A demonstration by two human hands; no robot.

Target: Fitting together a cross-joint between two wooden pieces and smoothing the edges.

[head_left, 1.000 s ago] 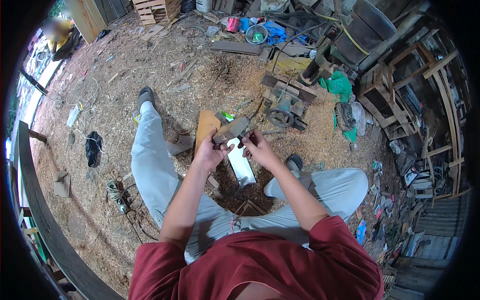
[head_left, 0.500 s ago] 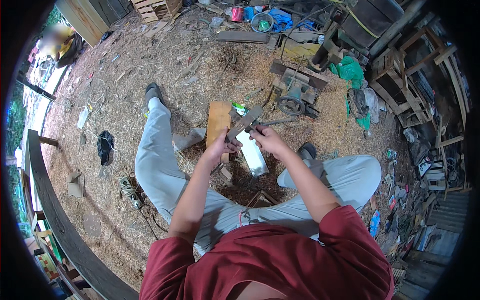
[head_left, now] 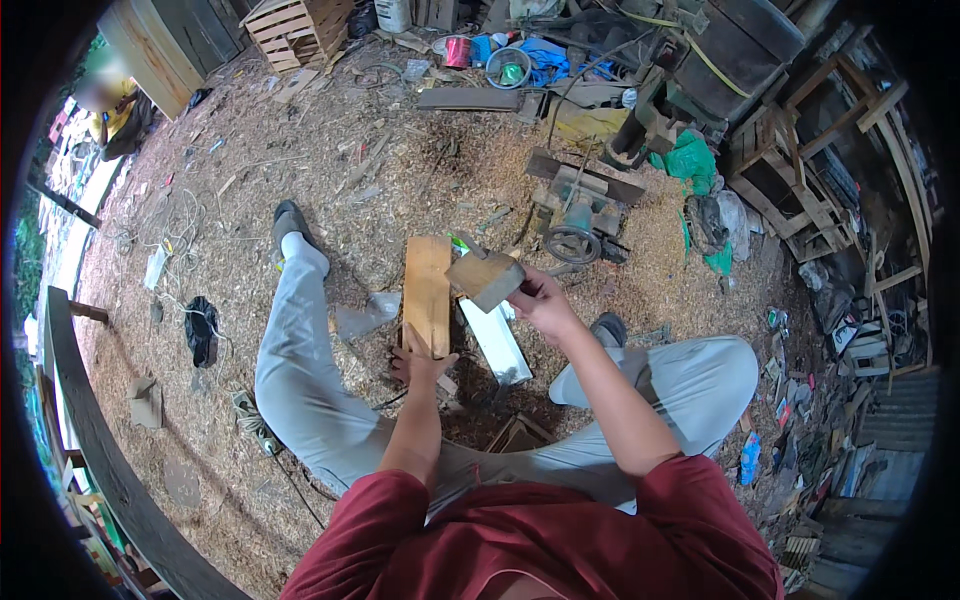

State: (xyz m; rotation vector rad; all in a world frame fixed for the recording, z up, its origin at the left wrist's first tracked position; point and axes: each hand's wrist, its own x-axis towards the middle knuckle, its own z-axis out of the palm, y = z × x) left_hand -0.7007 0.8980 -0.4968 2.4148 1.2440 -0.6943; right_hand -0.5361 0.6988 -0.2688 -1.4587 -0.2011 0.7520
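Observation:
A pale orange-brown wooden board (head_left: 428, 285) lies lengthwise between my legs. At its near end is my left hand (head_left: 418, 366), with fingers along the left side and over the top and the thumb at the right edge. My right hand (head_left: 545, 305) grips a grey-brown wooden block (head_left: 487, 279) by its right end. This block is held tilted, beside the board's right edge and partly above a white rectangular piece (head_left: 498, 345) on the ground. What sits on the block's underside is hidden.
Wood shavings cover the ground. Ahead to the right stands a metal vise-like machine with a handwheel (head_left: 573, 243). A dark beam (head_left: 90, 430) curves along the left, and wooden frames (head_left: 790, 165) stand at the right. Far left, another person (head_left: 115, 115) is partly visible.
My left hand has let go of the block and moved down to the board's near end. My right hand keeps the block, now turned with a broad face showing.

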